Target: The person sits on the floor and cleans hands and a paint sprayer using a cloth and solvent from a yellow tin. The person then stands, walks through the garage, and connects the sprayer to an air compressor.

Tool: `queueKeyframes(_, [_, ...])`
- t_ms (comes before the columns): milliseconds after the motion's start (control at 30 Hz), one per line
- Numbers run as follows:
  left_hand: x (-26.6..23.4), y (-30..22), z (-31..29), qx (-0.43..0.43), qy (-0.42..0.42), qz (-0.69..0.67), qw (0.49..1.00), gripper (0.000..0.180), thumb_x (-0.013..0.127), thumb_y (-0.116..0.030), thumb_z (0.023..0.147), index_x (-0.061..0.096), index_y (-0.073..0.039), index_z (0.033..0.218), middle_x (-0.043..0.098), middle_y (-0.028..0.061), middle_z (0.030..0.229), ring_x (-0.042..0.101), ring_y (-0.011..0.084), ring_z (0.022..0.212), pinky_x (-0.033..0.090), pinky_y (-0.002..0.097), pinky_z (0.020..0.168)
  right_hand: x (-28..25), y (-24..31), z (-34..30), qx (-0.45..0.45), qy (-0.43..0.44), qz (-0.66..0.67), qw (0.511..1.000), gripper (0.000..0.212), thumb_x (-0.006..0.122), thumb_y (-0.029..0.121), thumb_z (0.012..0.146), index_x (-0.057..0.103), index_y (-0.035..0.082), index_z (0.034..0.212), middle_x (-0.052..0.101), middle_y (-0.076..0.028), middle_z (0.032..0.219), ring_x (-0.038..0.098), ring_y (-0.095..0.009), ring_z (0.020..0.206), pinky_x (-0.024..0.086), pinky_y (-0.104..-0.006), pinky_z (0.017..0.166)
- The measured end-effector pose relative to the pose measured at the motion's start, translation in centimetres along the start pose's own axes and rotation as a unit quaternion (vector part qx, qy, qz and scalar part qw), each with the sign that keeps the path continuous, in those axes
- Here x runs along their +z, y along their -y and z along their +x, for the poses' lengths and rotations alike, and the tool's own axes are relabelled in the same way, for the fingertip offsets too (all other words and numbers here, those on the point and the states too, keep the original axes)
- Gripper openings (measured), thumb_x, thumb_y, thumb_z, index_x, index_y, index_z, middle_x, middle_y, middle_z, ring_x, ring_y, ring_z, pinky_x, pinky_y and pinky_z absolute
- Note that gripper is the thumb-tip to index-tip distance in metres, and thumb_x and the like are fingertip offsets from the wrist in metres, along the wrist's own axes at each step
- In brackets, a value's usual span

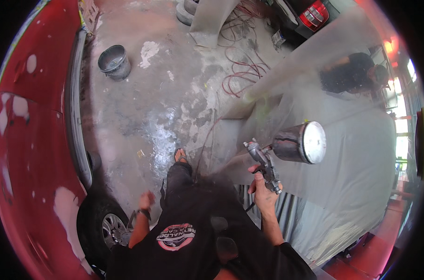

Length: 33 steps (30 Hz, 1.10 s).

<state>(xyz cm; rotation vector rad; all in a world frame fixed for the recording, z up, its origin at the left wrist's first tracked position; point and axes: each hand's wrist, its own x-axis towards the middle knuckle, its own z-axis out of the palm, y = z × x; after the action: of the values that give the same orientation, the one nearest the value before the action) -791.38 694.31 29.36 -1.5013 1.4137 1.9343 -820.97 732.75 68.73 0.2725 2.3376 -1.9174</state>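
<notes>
My right hand is wrapped round the grip of a metal spray gun, held out to my right. A dark round paint cup with a pale lid is fixed to the gun and leans over to the right. My left hand hangs low beside my left hip, with a dark band at its wrist. Its fingers are blurred, and nothing shows in it. Nearest to that hand is the red vehicle, whose panels carry several pale sanded or filled patches.
A wheel sits under the red vehicle. A grey bucket stands on the stained concrete floor. Reddish hose lies in loops farther off. Translucent plastic sheeting hangs along my right, with a person visible behind it.
</notes>
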Motion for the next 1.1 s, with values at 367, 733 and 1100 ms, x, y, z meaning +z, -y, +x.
queueKeyframes(367, [7.5,-27.4,3.2,0.052,-0.014,-0.019,0.998,0.041,0.063,-0.043,0.097,0.061,-0.009,0.120,0.068,0.0040,0.107,0.066,0.0162,0.091,0.051,0.0328,0.075,5.2,3.1,6.9,0.049,-0.083,-0.010,0.995,0.024,0.061,0.015,0.098,0.064,-0.008,0.101,0.070,-0.013,0.094,0.056,-0.010,0.049,0.043,-0.0256,0.044])
queueKeyframes(733, [11.5,-29.5,6.5,-0.029,-0.023,0.119,0.992,0.040,0.065,-0.045,0.095,0.062,-0.009,0.111,0.069,0.0046,0.102,0.066,0.0151,0.083,0.050,0.0310,0.068,5.3,2.1,14.0,0.022,-0.075,-0.010,0.997,0.038,0.059,0.032,0.099,0.063,-0.004,0.107,0.064,-0.008,0.069,0.052,-0.008,0.045,0.035,-0.0227,0.038])
queueKeyframes(1100, [4.9,-24.7,15.4,0.092,0.039,0.310,0.946,0.044,0.067,-0.041,0.093,0.071,0.002,0.097,0.073,0.0077,0.088,0.066,0.0155,0.073,0.052,0.0313,0.066,6.7,6.3,21.1,0.014,-0.106,0.028,0.994,0.034,0.065,0.024,0.096,0.065,-0.009,0.105,0.069,-0.013,0.092,0.058,-0.011,0.051,0.046,-0.0248,0.045])
